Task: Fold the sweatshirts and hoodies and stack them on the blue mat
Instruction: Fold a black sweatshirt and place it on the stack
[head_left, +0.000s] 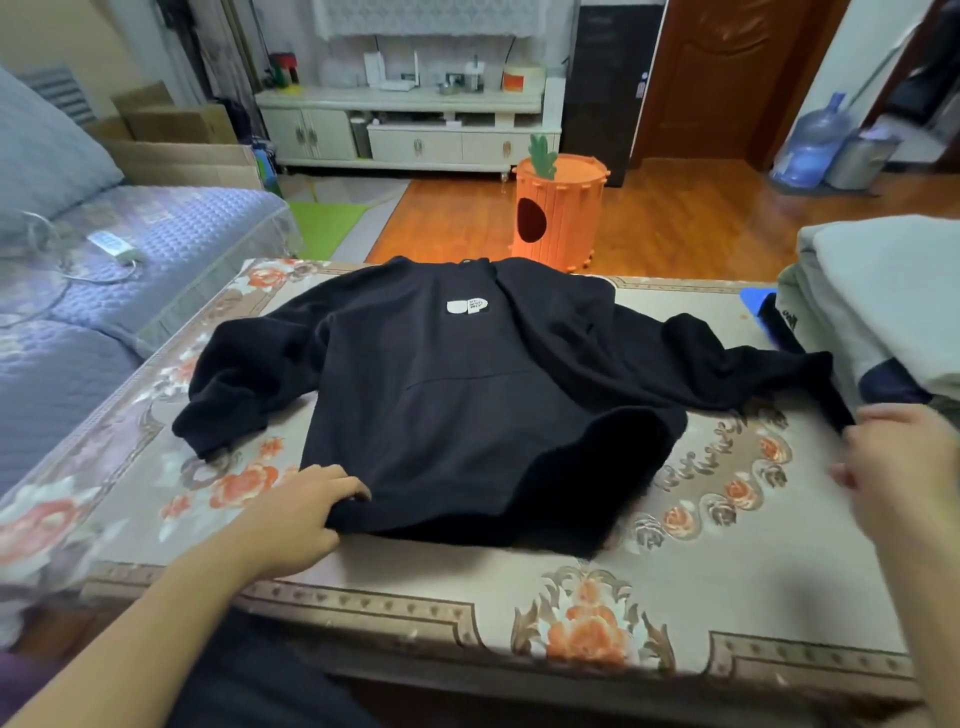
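Observation:
A black hoodie (457, 384) with a small white chest patch lies face up across the flowered table (727, 571), its sleeves spread to both sides. My left hand (306, 512) grips the near left corner of its hem. At the table's right side, my right hand (904, 457) pinches the cuff of the right sleeve. A stack of folded pale and dark garments (883, 306) rests at the far right on the blue mat (753, 301), of which only a corner shows.
A blue-grey sofa (104, 291) with a cable and a remote runs along the left of the table. Beyond the table stand an orange carrot-shaped basket (558, 213), a white cabinet (410, 124) and a water jug (813, 143) on the wooden floor.

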